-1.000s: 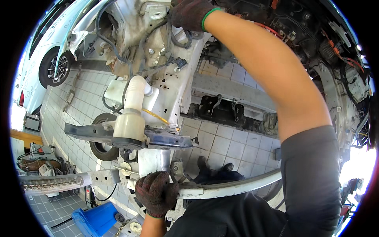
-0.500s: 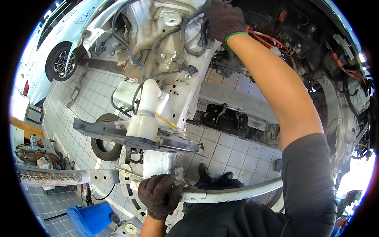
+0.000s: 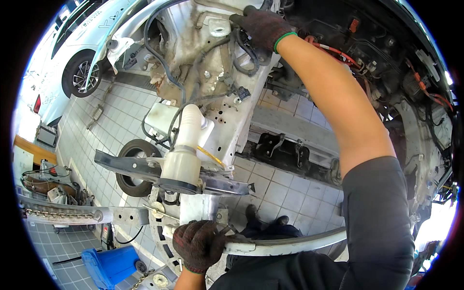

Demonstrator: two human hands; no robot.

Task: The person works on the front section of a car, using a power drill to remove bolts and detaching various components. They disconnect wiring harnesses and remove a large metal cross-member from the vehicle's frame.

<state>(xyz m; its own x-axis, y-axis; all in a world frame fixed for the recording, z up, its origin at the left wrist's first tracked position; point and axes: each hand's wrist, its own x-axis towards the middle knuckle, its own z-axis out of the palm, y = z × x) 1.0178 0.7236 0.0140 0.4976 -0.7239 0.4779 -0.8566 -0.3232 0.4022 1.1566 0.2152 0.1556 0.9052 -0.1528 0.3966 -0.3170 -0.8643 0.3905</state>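
My left hand (image 3: 199,245), in a dark knitted glove, is closed over the left end of a curved pale metal beam (image 3: 280,247). My right arm reaches far across the stripped front of a car body. There my gloved right hand (image 3: 263,29) lies over the inner side panel (image 3: 212,63), fingers stretched out to the left, beside a looped black wiring harness (image 3: 249,70). Part of the harness is hidden beneath this hand. Between my hands stands a cream plastic reservoir (image 3: 181,164) with a ribbed neck, in front of a dark cross bracket (image 3: 128,164).
A tyre (image 3: 133,166) lies on the tiled floor at left. Beyond it stands a white car (image 3: 79,53). A steel arm with a chain (image 3: 63,212) and a blue bin (image 3: 113,266) are at lower left. Orange cables (image 3: 338,52) run through the engine bay at right.
The whole view has shifted slightly. My right hand has moved left off the harness area, its fingers now stretched out over the panel. My left hand keeps its place on the beam.
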